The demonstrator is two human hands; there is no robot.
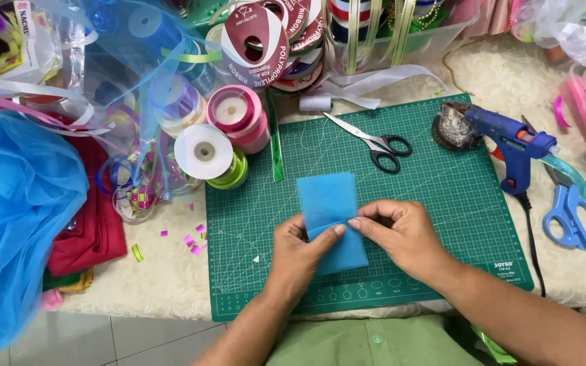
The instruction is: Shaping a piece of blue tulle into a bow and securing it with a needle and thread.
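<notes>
Pinching the blue tulle rectangle point(330, 220) from both sides, we hold it flat on the green cutting mat point(442, 203), its long axis running away from us toward the black-handled scissors point(378, 144). Our left hand point(300, 251) clamps the lower left edge, thumb across the fabric; our right hand point(401, 234) closes on the right edge at mid-height. Both sit equally near, meeting at the strip's middle.
</notes>
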